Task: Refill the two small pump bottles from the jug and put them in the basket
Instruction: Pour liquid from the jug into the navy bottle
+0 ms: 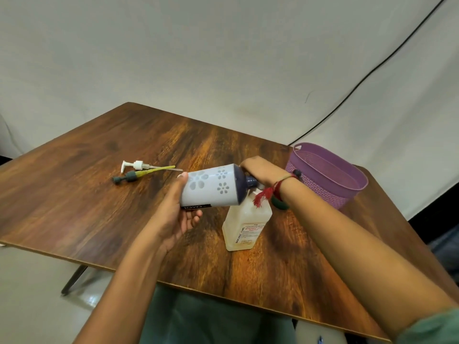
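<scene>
A lavender jug (211,187) with white flower marks and a dark neck is tipped on its side above the table. My left hand (173,214) grips its base. My right hand (263,170) curls over its dark neck, which points down at the mouth of a pale cream bottle (246,224) standing upright with no pump. A dark green object (280,204), partly hidden behind my right wrist, stands beside that bottle. A white pump (135,165) and a dark green pump (126,177) lie on the table to the left. The purple basket (323,192) stands at the right.
The wooden table (124,135) has its front edge close to my body and its right corner just past the basket. A black cable (372,70) runs down the white backdrop behind the basket.
</scene>
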